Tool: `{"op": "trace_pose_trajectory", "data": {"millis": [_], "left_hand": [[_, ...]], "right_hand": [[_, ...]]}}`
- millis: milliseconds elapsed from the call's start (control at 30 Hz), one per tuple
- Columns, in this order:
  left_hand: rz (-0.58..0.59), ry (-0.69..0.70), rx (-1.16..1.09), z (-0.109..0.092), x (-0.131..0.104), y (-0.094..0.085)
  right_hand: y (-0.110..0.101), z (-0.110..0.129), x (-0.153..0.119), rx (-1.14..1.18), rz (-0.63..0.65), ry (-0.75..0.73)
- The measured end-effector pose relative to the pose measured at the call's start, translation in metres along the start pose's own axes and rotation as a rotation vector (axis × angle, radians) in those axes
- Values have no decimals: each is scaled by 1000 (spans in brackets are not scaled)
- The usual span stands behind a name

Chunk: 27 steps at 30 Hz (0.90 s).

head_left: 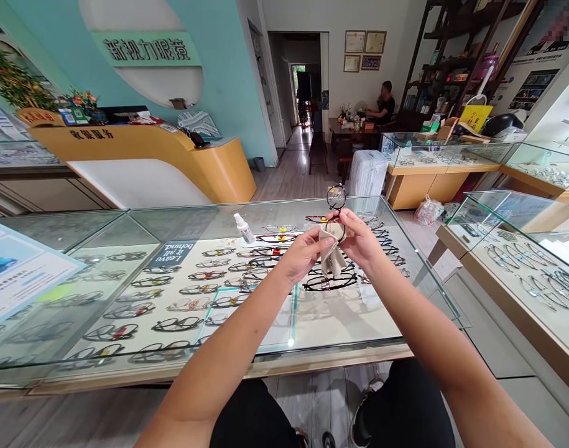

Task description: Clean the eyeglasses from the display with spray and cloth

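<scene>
Over the glass display case, my left hand (308, 249) pinches a pale cleaning cloth (329, 256) folded against the lower lens of a pair of eyeglasses (336, 197). The glasses are dark-rimmed with round lenses and are held on end, one lens above the other. My right hand (356, 236) is closed on the frame near its middle. The cloth's loose end hangs below my fingers. To the left, a small white spray bottle (244, 228) stands on the glass top.
Rows of eyeglasses (176, 324) lie inside the glass case (349, 346) before me. A printed sheet (23, 267) juts in at left. Another display case (536, 261) is at right. Beyond stand a yellow counter (219, 165), a wrapped suitcase (367, 174) and a seated person (384, 106).
</scene>
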<state>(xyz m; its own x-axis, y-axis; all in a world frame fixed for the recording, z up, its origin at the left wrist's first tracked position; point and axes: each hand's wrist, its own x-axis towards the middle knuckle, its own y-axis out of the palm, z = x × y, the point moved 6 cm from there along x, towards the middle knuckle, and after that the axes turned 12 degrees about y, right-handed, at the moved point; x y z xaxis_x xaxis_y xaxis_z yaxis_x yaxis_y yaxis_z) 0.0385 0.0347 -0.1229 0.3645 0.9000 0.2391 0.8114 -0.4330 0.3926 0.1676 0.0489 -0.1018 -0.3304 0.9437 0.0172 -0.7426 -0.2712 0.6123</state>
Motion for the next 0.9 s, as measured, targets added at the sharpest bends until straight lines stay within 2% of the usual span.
{"op": "trace_pose_trajectory", "data": {"millis": [167,567,733,900], "left_hand": [[16,48,54,1,1,2],[30,62,120,-6,-3,4],[61,155,205,-13,-3,8],[19,209,262,-15,-2,5]], "right_hand": [[1,-1,-2,58,6,23],[2,-4,-1,18,2,35],[3,-8,-2,-28,7,82],[8,-14,-4,-35,35,112]]}}
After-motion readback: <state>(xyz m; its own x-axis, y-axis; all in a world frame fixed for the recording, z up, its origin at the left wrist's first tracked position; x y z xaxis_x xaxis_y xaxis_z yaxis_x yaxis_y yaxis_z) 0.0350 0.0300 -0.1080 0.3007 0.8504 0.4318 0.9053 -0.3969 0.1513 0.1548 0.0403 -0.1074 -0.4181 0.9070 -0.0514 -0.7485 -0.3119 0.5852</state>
